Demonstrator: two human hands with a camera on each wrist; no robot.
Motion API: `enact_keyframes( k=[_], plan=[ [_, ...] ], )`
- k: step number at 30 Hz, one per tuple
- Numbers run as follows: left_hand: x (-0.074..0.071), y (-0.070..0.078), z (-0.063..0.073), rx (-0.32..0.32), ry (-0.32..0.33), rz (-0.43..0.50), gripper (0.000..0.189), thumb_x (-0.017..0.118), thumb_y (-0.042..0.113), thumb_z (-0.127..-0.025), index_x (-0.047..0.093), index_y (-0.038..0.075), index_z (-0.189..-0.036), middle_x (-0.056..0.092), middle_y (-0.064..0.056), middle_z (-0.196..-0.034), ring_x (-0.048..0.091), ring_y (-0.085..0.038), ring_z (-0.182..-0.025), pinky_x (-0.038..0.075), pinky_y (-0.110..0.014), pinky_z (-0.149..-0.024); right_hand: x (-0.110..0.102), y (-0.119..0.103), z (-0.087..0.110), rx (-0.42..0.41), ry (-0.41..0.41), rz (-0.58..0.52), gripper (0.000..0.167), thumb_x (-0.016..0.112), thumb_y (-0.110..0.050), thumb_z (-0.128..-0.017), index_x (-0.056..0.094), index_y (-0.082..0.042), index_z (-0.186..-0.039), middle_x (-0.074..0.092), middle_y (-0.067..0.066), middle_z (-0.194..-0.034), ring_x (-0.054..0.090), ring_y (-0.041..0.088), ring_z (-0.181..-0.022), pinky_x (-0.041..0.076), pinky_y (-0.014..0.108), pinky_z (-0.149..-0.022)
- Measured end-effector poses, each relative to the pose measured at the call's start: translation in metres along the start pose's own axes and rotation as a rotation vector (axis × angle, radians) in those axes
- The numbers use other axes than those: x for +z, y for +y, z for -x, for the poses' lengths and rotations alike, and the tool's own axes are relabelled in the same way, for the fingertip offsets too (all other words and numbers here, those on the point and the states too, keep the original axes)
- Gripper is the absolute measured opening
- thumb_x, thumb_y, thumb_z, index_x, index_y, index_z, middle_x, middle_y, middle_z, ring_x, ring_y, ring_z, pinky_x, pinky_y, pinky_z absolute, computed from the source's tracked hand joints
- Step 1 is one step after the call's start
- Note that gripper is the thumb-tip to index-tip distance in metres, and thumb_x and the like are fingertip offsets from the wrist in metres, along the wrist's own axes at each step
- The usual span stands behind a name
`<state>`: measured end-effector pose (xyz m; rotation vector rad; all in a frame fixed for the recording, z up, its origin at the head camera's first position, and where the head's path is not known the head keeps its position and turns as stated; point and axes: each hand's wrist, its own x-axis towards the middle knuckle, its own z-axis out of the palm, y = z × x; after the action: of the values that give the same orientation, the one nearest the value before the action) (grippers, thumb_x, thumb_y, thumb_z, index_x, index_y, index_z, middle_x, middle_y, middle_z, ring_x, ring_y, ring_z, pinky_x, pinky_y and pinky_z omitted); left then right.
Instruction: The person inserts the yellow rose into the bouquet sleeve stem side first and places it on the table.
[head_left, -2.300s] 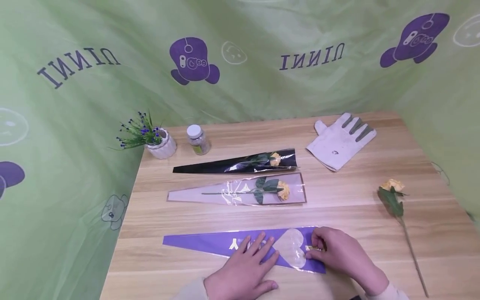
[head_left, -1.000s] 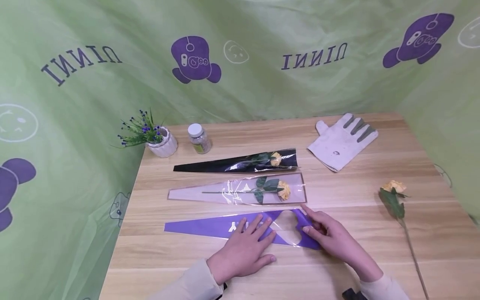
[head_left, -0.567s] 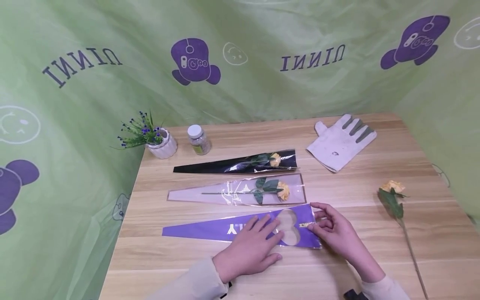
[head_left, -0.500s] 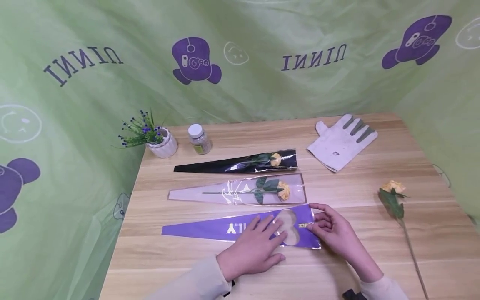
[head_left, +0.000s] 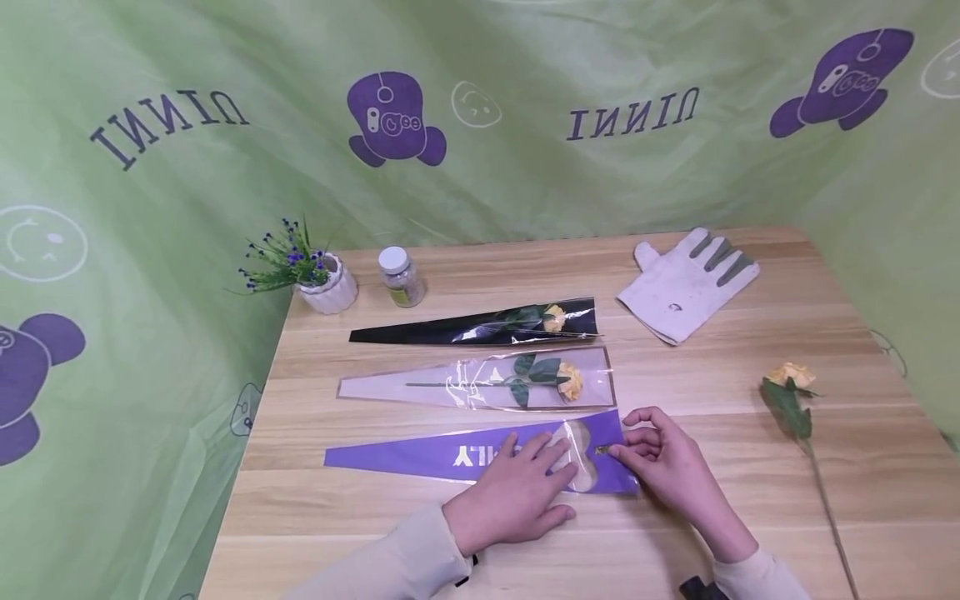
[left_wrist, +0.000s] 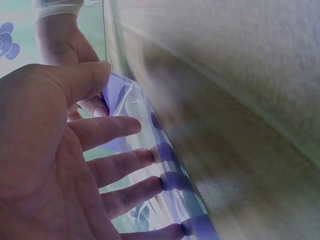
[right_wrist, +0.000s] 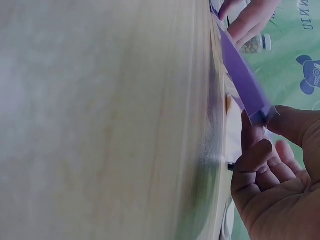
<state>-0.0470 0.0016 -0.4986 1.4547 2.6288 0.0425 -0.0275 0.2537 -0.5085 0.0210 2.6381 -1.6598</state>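
Note:
A flat purple flower sleeve (head_left: 405, 454), tapered to the left, lies in front with pale lettering and a clear heart-shaped window. My left hand (head_left: 517, 492) rests on it with fingers spread, tips over the window and part of the lettering. In the left wrist view its fingertips (left_wrist: 155, 182) touch the film. My right hand (head_left: 675, 467) pinches the sleeve's wide end between thumb and fingers. That end is lifted off the table in the right wrist view, where the purple sheet (right_wrist: 245, 80) slopes up into the pinch.
Behind lie a clear-fronted sleeve (head_left: 375, 387) and a black sleeve (head_left: 405, 333), each holding a yellow rose. A loose yellow rose (head_left: 791, 375) lies at right. A work glove (head_left: 667, 292), a white-capped bottle (head_left: 401, 283) and a flower pot (head_left: 330, 292) stand or lie farther back.
The purple sleeve has moved away from me, closer to the clear-fronted one. My left hand has slid right toward the heart window. My right hand is still at the wide end.

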Motion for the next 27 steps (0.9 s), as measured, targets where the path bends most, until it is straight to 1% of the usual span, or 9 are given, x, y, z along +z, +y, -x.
enact_keyframes(
  k=[2, 5, 8, 11, 14, 18, 22, 24, 27],
  plan=[
    [0.0, 0.0, 0.0, -0.003, 0.001, -0.002, 0.058, 0.046, 0.06, -0.101, 0.054, 0.025, -0.147, 0.042, -0.004, -0.156, 0.036, -0.03, -0.143, 0.036, -0.065, -0.103, 0.0, 0.001, 0.0, -0.02, 0.005, 0.033, 0.029, 0.082, 0.002, -0.082, 0.062, -0.002, -0.104, 0.072, 0.003, -0.085, 0.069, 0.013, -0.072, 0.057, 0.027, -0.065],
    [-0.001, 0.001, -0.003, -0.001, 0.017, -0.013, 0.058, 0.047, 0.06, -0.101, 0.054, 0.026, -0.147, 0.045, -0.005, -0.154, 0.036, -0.03, -0.143, 0.027, -0.069, -0.107, 0.0, 0.002, 0.0, -0.036, 0.007, 0.063, 0.022, 0.082, 0.001, -0.082, 0.067, -0.004, -0.098, 0.07, 0.001, -0.085, 0.069, 0.012, -0.072, 0.057, 0.027, -0.065],
    [-0.003, 0.002, -0.009, 0.014, 0.048, -0.026, 0.058, 0.047, 0.061, -0.1, 0.055, 0.026, -0.146, 0.048, -0.004, -0.15, 0.036, -0.03, -0.142, 0.018, -0.071, -0.109, -0.001, 0.001, 0.0, -0.018, 0.006, 0.054, 0.025, 0.082, 0.0, -0.083, 0.065, -0.003, -0.102, 0.072, 0.001, -0.085, 0.069, 0.012, -0.071, 0.056, 0.027, -0.064],
    [-0.005, 0.002, -0.013, 0.031, 0.068, -0.025, 0.058, 0.047, 0.062, -0.1, 0.057, 0.026, -0.144, 0.048, -0.005, -0.148, 0.037, -0.029, -0.141, 0.015, -0.071, -0.11, -0.001, 0.0, -0.001, 0.011, -0.005, 0.025, 0.035, 0.081, -0.001, -0.083, 0.059, -0.001, -0.109, 0.073, 0.003, -0.084, 0.068, 0.013, -0.069, 0.056, 0.027, -0.062],
    [-0.007, 0.003, -0.014, 0.039, 0.056, -0.023, 0.059, 0.047, 0.061, -0.1, 0.056, 0.025, -0.146, 0.046, -0.006, -0.151, 0.037, -0.028, -0.141, 0.019, -0.07, -0.11, -0.001, 0.0, -0.001, 0.03, -0.014, 0.011, 0.04, 0.082, -0.001, -0.083, 0.056, -0.001, -0.113, 0.072, 0.004, -0.083, 0.068, 0.014, -0.068, 0.056, 0.028, -0.061],
    [-0.007, 0.002, -0.013, 0.042, 0.008, -0.016, 0.06, 0.047, 0.06, -0.1, 0.052, 0.025, -0.149, 0.039, -0.006, -0.157, 0.035, -0.028, -0.143, 0.029, -0.064, -0.108, -0.001, 0.001, -0.002, 0.038, -0.017, 0.028, 0.039, 0.082, -0.002, -0.083, 0.058, -0.002, -0.113, 0.071, 0.002, -0.081, 0.067, 0.013, -0.068, 0.056, 0.028, -0.061],
    [-0.006, 0.002, -0.012, 0.044, -0.033, -0.004, 0.061, 0.047, 0.06, -0.101, 0.049, 0.026, -0.151, 0.035, -0.004, -0.16, 0.034, -0.027, -0.143, 0.036, -0.06, -0.106, -0.001, 0.001, -0.001, 0.039, -0.011, 0.064, 0.028, 0.081, -0.008, -0.087, 0.064, -0.003, -0.108, 0.071, 0.0, -0.082, 0.066, 0.013, -0.069, 0.055, 0.028, -0.062],
    [-0.005, 0.002, -0.013, 0.042, -0.032, -0.018, 0.06, 0.048, 0.06, -0.1, 0.049, 0.027, -0.15, 0.036, -0.004, -0.159, 0.035, -0.027, -0.142, 0.037, -0.058, -0.105, -0.002, 0.0, 0.0, 0.039, -0.004, 0.08, 0.021, 0.079, -0.014, -0.09, 0.067, -0.005, -0.104, 0.071, -0.001, -0.083, 0.065, 0.013, -0.069, 0.054, 0.028, -0.062],
    [-0.003, 0.003, -0.015, 0.039, -0.011, -0.066, 0.059, 0.048, 0.062, -0.1, 0.052, 0.028, -0.148, 0.039, -0.004, -0.156, 0.037, -0.027, -0.14, 0.036, -0.055, -0.106, -0.004, -0.002, 0.003, 0.034, 0.009, 0.105, 0.015, 0.074, -0.022, -0.095, 0.07, -0.009, -0.1, 0.066, -0.002, -0.079, 0.061, 0.013, -0.066, 0.051, 0.028, -0.06]
  ],
)
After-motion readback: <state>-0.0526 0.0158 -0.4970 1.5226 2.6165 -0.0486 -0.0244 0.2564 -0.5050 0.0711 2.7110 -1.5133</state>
